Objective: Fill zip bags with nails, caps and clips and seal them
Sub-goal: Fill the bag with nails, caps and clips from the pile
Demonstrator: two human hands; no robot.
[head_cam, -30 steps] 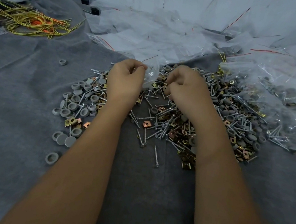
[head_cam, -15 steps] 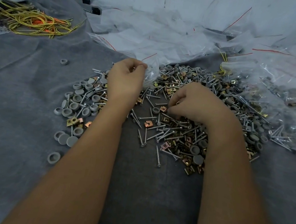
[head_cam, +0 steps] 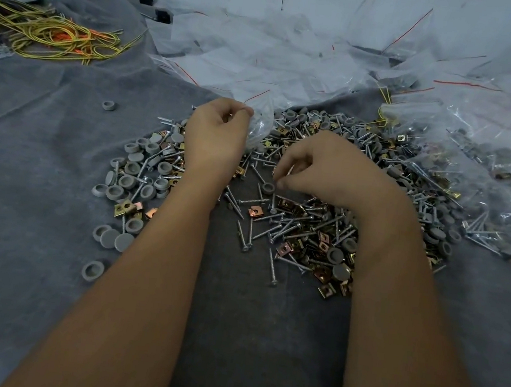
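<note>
Left hand (head_cam: 216, 136) pinches small clear plastic zip bag (head_cam: 258, 125) at far edge of loose hardware heap (head_cam: 308, 229); right hand (head_cam: 312, 168) pinches silver nails (count unclear). Filled bags (head_cam: 488, 191) right of heap; much unbagged.

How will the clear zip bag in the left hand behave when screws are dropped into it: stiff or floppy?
Probably floppy: the zip bag hangs crumpled from the left hand, a thin film. Its mouth likely sags shut unless held open. The pointed screws might poke through it.
</note>
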